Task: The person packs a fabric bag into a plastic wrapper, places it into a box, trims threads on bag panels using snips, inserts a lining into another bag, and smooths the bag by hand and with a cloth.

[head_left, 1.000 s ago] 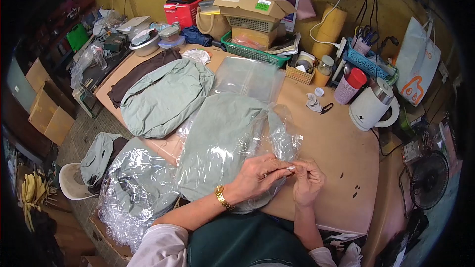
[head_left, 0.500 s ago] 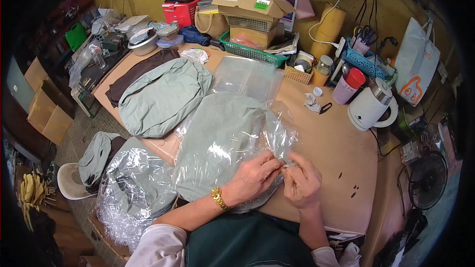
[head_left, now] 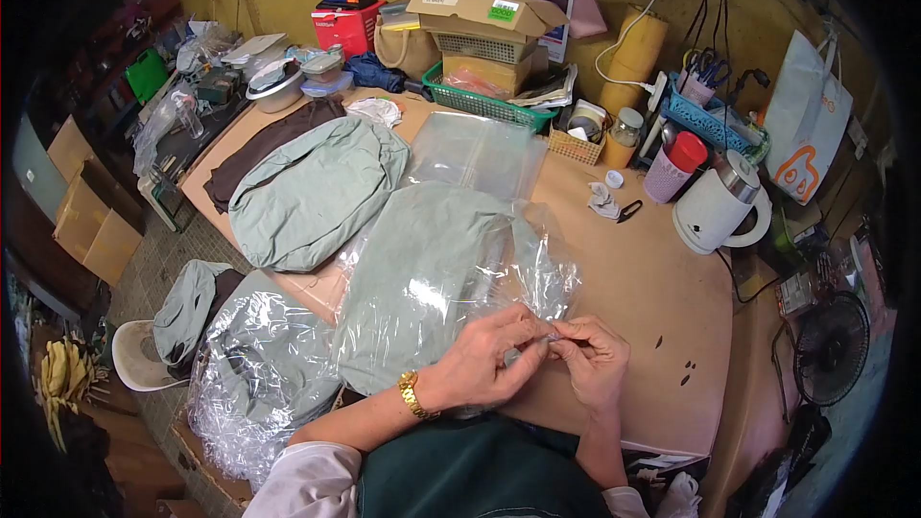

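In front of me on the table lies a clear plastic bag (head_left: 549, 273) with a folded grey-green cloth item (head_left: 413, 269) inside. My left hand (head_left: 491, 350), with a gold watch on its wrist, is closed in a pinch at the bag's near right edge. Close against it, my right hand (head_left: 595, 357) pinches the same gathered plastic between thumb and fingers. The exact bit of film between the fingertips is partly hidden. Farther left rests an unbagged grey-green cloth piece (head_left: 317, 192), on top of dark brown cloth (head_left: 230, 173).
Flat clear plastic bags (head_left: 475, 149) lie behind the bagged cloth. More cloth in plastic (head_left: 264, 364) sits at lower left, beside a white chair (head_left: 144, 355). A white kettle (head_left: 720, 211), a pink cup (head_left: 667, 177) and a green basket (head_left: 489, 105) line the far side.
My fingertips have shifted slightly along the plastic. My left fingers are more extended and raised, and my right hand has turned a little. The bag's crumpled end has settled lower.
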The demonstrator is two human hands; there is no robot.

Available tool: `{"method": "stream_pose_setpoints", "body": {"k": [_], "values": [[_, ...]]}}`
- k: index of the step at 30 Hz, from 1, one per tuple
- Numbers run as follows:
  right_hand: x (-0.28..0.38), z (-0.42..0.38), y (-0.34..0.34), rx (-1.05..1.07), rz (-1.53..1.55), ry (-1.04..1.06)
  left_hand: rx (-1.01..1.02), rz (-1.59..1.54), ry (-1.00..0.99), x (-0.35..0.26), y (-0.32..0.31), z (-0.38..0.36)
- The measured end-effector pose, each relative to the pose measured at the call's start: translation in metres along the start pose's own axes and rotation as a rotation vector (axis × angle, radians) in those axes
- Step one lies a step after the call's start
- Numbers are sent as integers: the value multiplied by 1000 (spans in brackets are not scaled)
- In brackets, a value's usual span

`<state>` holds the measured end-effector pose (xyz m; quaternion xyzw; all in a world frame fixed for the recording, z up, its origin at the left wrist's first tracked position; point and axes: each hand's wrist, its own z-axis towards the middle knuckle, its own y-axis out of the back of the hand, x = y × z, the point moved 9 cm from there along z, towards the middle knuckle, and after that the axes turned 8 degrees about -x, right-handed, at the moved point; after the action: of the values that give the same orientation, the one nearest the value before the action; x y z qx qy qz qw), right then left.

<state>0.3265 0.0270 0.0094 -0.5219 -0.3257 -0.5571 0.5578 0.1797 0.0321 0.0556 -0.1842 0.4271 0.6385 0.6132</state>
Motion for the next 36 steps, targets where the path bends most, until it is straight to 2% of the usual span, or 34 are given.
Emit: {"method": "stream_pose_setpoints", "body": {"k": [2, 3, 5, 6, 8, 9, 11, 12, 14, 18, 21, 23, 24, 26, 29, 32, 34, 36], "values": [[19, -2, 3, -8, -288, 251, 34, 18, -36, -11, -4, -2], [20, -3, 1, -8, -289, 248, 34, 18, -34, -9, -7, -5], [39, -10, -7, -56, -469, 416, -69, -52, 91, 7, -5, -9], [38, -11, -6, -56, -467, 420, -70, -50, 88, 8, -3, -8], [20, -10, -4, 10, -302, 224, 8, 2, 82, 11, -4, -8], [18, -8, 0, 12, -301, 225, 6, 4, 81, 13, -4, -8], [-11, -8, -9, 268, 63, -83, 42, -24, 80, 17, -9, -10], [-14, -7, -6, 266, 64, -81, 45, -24, 78, 15, -10, -7], [-29, -8, -8, 274, 496, -356, -44, 52, -229, -17, -3, -1], [-29, -10, -1, 180, 469, -374, -43, -38, -246, -15, -2, -3], [-26, -11, -4, 190, 500, -422, -112, -39, -364, -19, 2, -5], [-12, -4, 3, 133, 258, -212, -99, 39, -393, -20, 2, -7], [-10, -3, 2, 133, 259, -212, -98, 39, -393, -21, 2, -6], [8, 3, 17, -5, -62, 25, -120, 79, -312, -18, 3, -3], [13, 9, 34, -84, -105, 82, -119, 65, -257, -14, 4, -1], [21, 11, 48, -163, -168, 121, -84, 130, -313, -23, 8, 0], [34, 11, 39, -144, -120, 162, -142, 183, -299, -40, 13, 12], [40, 9, 29, -133, -73, 199, -104, 276, -248, -34, 3, 22]]}}
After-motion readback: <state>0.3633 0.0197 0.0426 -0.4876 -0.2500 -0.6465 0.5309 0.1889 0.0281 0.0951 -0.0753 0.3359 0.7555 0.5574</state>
